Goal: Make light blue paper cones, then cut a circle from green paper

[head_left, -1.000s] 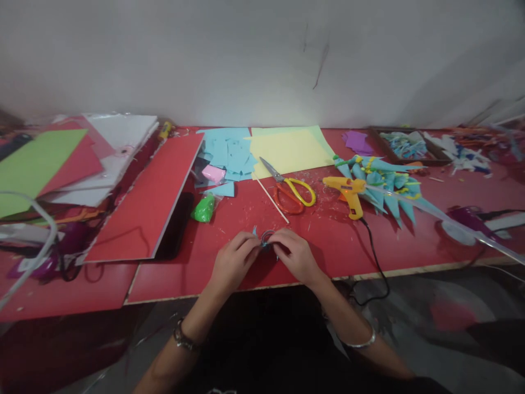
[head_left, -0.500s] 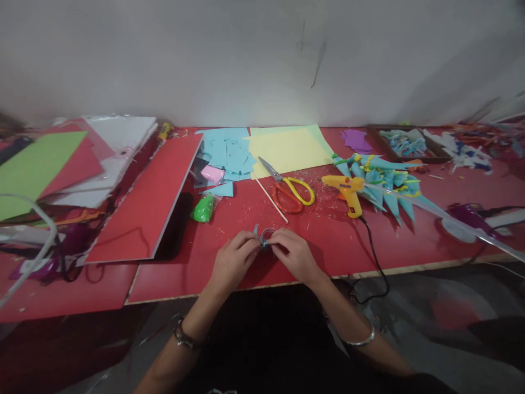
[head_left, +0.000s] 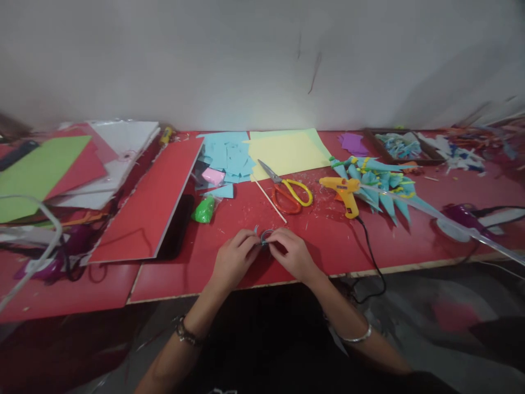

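Observation:
Near the front edge of the red table, my left hand (head_left: 235, 257) and my right hand (head_left: 293, 253) meet with fingers pinched. Between them they hold a small blue strip curled into a loop (head_left: 264, 238); whether it is paper or something else is too small to tell. A narrow blue end sticks up by my left fingertips. Just beyond my hands lie a thin white stick (head_left: 268, 201) and scissors (head_left: 287, 189) with one red and one yellow handle. To the right rests a yellow glue gun (head_left: 344, 191) with a long clear glue stick in its back.
Cut blue paper pieces (head_left: 227, 156) and pale yellow sheets (head_left: 287, 150) lie along the wall. At left are a red board (head_left: 150, 202), a green clay packet (head_left: 204, 210) and a pink packet (head_left: 213, 175). Blue paper cones (head_left: 377, 180) and a scrap tray (head_left: 430, 150) sit at right.
My hands stay pinched at nearly the same place. The blue loop has shifted slightly between my fingertips, and its upright end now shows less. The whole view has moved slightly.

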`<state>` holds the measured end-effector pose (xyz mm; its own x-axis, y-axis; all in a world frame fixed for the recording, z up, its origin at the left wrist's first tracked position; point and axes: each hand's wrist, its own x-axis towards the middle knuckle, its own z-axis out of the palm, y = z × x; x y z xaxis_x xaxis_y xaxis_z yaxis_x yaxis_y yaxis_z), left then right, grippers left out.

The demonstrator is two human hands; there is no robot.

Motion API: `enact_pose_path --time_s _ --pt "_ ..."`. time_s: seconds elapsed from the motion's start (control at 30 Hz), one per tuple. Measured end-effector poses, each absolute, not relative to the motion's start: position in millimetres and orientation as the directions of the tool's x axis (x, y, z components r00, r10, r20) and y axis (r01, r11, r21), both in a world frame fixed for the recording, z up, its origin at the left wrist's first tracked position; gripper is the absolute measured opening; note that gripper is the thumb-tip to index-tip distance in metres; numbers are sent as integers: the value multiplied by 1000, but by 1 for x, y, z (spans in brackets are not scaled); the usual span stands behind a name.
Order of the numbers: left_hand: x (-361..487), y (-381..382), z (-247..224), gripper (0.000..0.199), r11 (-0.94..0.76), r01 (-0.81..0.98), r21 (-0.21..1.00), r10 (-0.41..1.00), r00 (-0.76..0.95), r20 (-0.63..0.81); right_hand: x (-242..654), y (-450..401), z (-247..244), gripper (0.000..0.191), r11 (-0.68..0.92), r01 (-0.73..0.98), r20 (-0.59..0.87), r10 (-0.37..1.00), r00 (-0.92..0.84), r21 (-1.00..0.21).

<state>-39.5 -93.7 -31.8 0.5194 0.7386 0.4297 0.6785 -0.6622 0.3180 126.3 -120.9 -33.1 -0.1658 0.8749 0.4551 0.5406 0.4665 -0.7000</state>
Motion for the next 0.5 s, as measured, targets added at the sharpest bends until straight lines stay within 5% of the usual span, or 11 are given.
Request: enact_pose_path --time_s 0.27,0.5 --pt "-39 -96 -30 19 -599 688 410 794 445 413 126 -123 -33 9 433 575 456 883 -114 -694" --pt "-38 -100 -23 67 -558 654 510 825 500 262 126 -122 -32 8 406 579 423 899 -112 -708"
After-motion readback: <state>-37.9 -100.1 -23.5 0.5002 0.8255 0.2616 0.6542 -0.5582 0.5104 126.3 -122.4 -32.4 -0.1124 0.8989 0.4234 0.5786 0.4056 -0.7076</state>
